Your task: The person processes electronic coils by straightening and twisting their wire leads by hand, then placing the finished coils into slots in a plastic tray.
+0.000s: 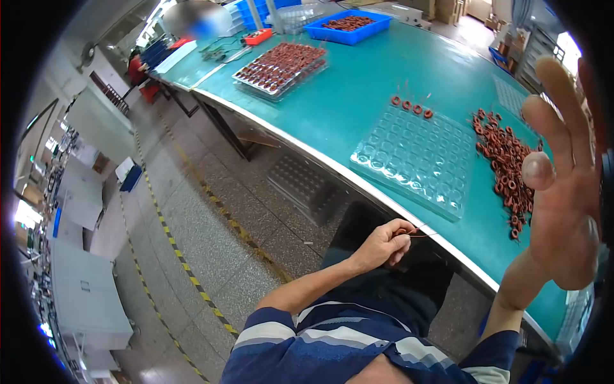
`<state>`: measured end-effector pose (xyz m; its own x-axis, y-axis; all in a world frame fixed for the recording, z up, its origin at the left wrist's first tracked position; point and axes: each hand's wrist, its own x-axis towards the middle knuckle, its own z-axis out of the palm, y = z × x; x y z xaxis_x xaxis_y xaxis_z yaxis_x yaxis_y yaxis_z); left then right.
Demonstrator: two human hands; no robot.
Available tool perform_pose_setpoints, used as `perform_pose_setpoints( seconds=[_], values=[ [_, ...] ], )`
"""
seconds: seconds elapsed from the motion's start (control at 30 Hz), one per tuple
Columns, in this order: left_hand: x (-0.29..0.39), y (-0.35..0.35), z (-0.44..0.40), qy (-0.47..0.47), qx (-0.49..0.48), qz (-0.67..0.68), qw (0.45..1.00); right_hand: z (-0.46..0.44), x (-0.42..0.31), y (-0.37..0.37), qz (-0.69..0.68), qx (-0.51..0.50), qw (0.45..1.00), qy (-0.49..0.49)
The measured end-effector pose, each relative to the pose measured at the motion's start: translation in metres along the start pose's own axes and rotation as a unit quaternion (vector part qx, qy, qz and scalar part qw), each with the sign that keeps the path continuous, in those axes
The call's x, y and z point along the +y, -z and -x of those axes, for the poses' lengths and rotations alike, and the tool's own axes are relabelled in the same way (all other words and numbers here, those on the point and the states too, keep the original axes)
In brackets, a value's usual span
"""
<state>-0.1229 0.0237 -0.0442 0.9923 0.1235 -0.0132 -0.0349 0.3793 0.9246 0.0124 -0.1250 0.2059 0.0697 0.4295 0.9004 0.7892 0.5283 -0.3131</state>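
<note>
Pinching a red-brown ring [401, 232] between thumb and fingers, the left hand [378, 247] is at the person-side edge of the counter [364, 77], over the lap; head view. Grip narrow, ring partly covered by the fingers. Thin wire leads [420, 236] stick out of the grip toward the counter's white edge strip [384, 195].

Right hand [566, 208]: raised near the camera, palm showing, fingers spread wide; nothing seen in its grasp. Outermost fingers run into the dark image border, so their full spread cannot be told. In the picture it overlaps the side of a loose ring pile [505, 160]; contact not indicated.

Clear tray [416, 160] lies flat, its near side close to and roughly along the person-side edge. Four seated rings [417, 109] occupy the row at its far side, starting from the far left corner, leads upward; remaining pockets unfilled. Loose pile sits just beside the tray's right side.

Room: a broad stretch of green surface runs between the tray and a stack of filled trays [281, 67] farther left, near the same edge. Beyond, toward the far end: blue bin [342, 36] with more rings, and a small red box [259, 37].
</note>
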Motion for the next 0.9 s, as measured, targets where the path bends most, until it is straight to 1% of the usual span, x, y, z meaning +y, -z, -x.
perform_pose_setpoints(
  seconds=[0.07, 0.1, 0.17, 0.2, 0.23, 0.3, 0.37, 0.4, 0.5, 0.53, 0.63, 0.73, 0.8, 0.9],
  values=[
    [0.000, 0.002, 0.003, -0.019, -0.008, 0.006, 1.000, 0.000, -0.001, -0.009, 0.006, -0.016, 0.999, -0.027],
    [0.002, 0.005, 0.001, -0.039, 0.003, 0.007, 0.999, 0.004, 0.001, -0.015, 0.005, -0.024, 0.998, -0.056],
    [0.016, 0.002, 0.001, -0.061, 0.011, 0.014, 0.998, 0.020, 0.008, -0.029, -0.009, -0.032, 0.990, -0.140],
    [0.021, 0.002, -0.001, -0.090, 0.023, 0.025, 0.995, 0.033, 0.014, -0.036, -0.025, -0.027, 0.980, -0.196],
    [0.026, 0.002, -0.002, -0.118, 0.038, 0.039, 0.992, 0.051, 0.021, -0.043, -0.056, -0.003, 0.965, -0.255],
    [0.042, 0.001, -0.002, -0.127, 0.052, 0.056, 0.989, 0.084, 0.039, -0.047, -0.079, 0.023, 0.930, -0.359],
    [0.047, 0.003, -0.006, -0.147, 0.032, 0.056, 0.987, 0.110, 0.049, -0.054, -0.072, 0.033, 0.909, -0.409],
    [0.048, 0.002, -0.008, -0.141, 0.029, 0.048, 0.988, 0.120, 0.054, -0.057, -0.077, 0.038, 0.908, -0.409],
    [0.048, 0.000, -0.011, -0.150, 0.020, 0.030, 0.988, 0.131, 0.058, -0.061, -0.061, 0.005, 0.901, -0.429],
    [0.048, -0.002, -0.011, -0.147, 0.020, 0.036, 0.988, 0.134, 0.061, -0.065, -0.048, 0.017, 0.917, -0.396],
    [0.049, -0.001, -0.010, -0.153, 0.026, -0.001, 0.988, 0.133, 0.060, -0.073, -0.080, 0.017, 0.899, -0.429],
    [0.050, -0.001, -0.012, -0.150, 0.031, -0.030, 0.988, 0.142, 0.062, -0.078, -0.101, 0.041, 0.859, -0.500],
    [0.049, 0.000, -0.013, -0.154, 0.017, -0.017, 0.988, 0.142, 0.062, -0.082, -0.116, 0.059, 0.854, -0.503],
    [0.051, 0.001, -0.015, -0.146, 0.002, -0.081, 0.986, 0.149, 0.066, -0.082, -0.148, 0.081, 0.865, -0.472]
  ],
)
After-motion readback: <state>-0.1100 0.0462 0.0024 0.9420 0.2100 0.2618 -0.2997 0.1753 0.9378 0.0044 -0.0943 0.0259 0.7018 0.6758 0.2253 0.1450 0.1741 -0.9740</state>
